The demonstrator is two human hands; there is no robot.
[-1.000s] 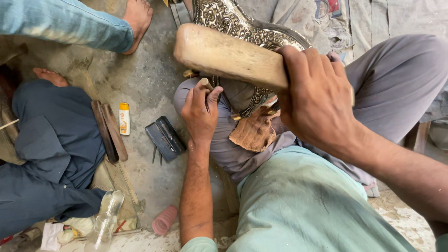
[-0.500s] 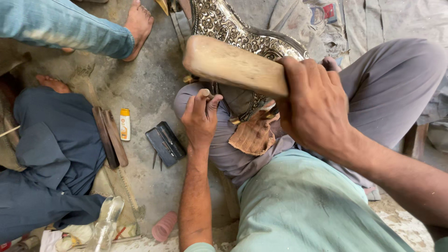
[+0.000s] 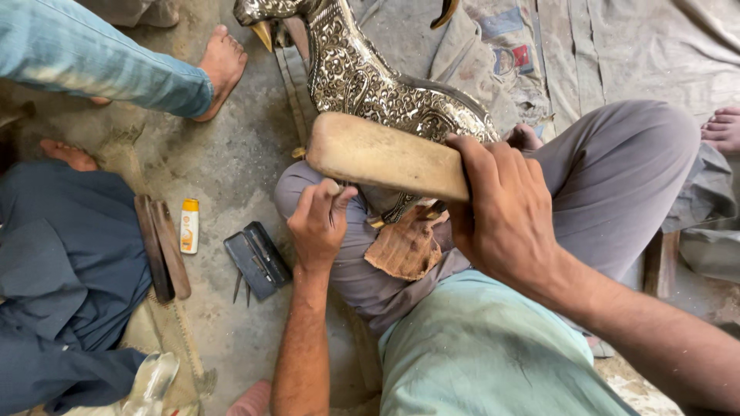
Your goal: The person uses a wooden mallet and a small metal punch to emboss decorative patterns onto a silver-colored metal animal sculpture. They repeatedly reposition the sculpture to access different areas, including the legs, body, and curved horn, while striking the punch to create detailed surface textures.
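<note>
Over lap: right hand [image 3: 505, 219] grips wooden mallet [image 3: 385, 156] above embossed metal bird [image 3: 370, 81]; left hand [image 3: 317, 223] pinches something unseen.

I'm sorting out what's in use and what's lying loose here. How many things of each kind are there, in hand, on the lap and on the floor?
Wooden mallet block, in the right hand: 1
Embossed metal bird figure: 1
Brown cloth pad on the lap: 1
Dark flat case: 1
Yellow-capped white bottle: 1
Brown wooden bars: 2
Total: 7
The left hand pinches something too small to tell.
</note>
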